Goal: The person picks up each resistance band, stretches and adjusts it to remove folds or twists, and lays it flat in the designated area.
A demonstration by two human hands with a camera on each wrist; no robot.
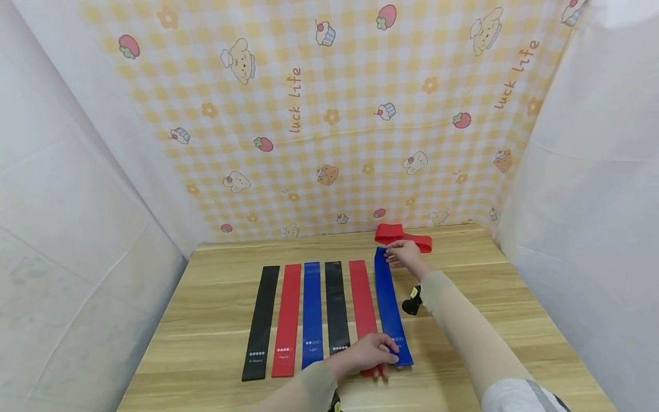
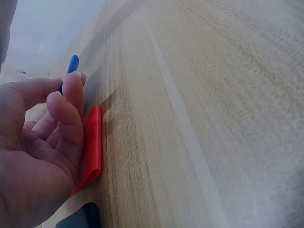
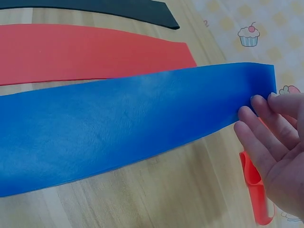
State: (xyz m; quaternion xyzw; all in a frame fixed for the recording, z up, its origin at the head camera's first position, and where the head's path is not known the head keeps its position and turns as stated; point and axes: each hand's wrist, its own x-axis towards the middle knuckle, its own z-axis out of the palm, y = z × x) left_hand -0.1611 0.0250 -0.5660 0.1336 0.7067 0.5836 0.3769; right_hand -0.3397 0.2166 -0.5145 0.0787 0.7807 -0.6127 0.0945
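A blue resistance band [image 1: 389, 303] stretches lengthwise at the right end of a row of flat bands. My left hand [image 1: 366, 352] pinches its near end between thumb and fingers, above the near end of the neighbouring red band [image 1: 363, 297]. The far end is held by my right hand [image 1: 407, 256], thumb and fingertips at its corner. In the right wrist view the blue band [image 3: 142, 121] looks slightly raised at that end. The left wrist view shows only a blue edge [image 2: 72, 64] past the left fingers. Fingers partly cover the printed label.
Left of the hands lie a black band [image 1: 337, 303], another blue band [image 1: 312, 315], a red band [image 1: 286, 320] and an outer black band [image 1: 261, 320]. A looped red band [image 1: 388, 230] stands by the back edge. Checked cloth [image 1: 329, 143] hangs behind the wooden table [image 1: 206, 320].
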